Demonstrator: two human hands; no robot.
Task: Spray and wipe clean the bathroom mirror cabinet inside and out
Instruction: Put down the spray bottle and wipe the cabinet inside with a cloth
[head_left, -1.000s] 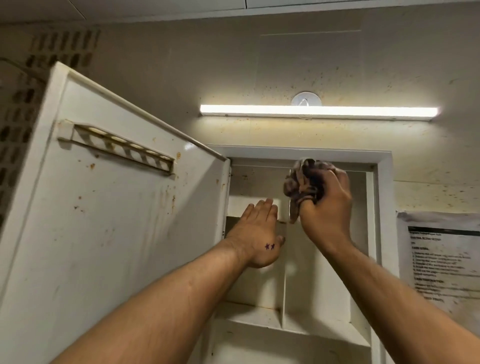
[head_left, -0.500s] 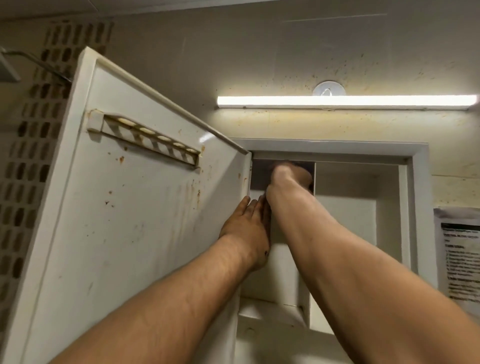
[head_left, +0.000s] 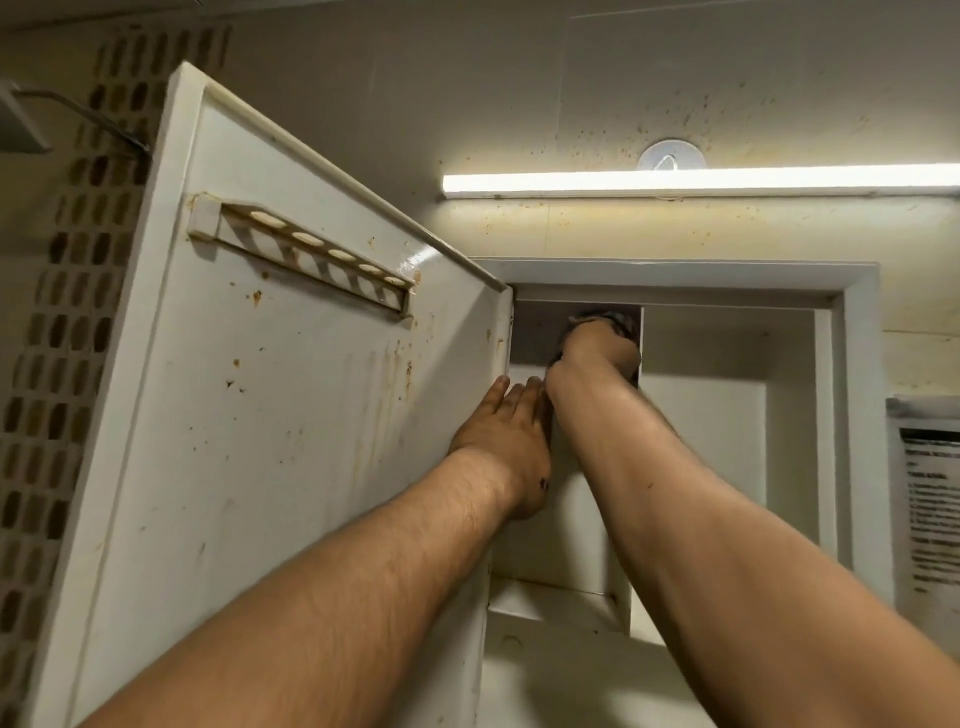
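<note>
The white mirror cabinet (head_left: 857, 415) hangs on the wall with its door (head_left: 270, 441) swung open to the left; the door's inner face is stained and carries a slotted rack (head_left: 306, 249). My right hand (head_left: 597, 353) reaches deep into the upper left compartment and grips a dark cloth (head_left: 615, 322), mostly hidden behind the hand, against the compartment's top back. My left hand (head_left: 509, 441) lies flat with straight fingers on the cabinet's left inner edge beside the door hinge.
A lit tube lamp (head_left: 696, 183) runs above the cabinet. A printed paper sheet (head_left: 930, 509) hangs on the wall at right. A vertical divider (head_left: 636, 467) and a shelf (head_left: 550, 603) split the cabinet interior. Perforated tiles (head_left: 62, 312) cover the left wall.
My right hand with the cloth moved from the cabinet's middle front into the upper left compartment. My left hand shifted left toward the hinge edge. The view shifted left.
</note>
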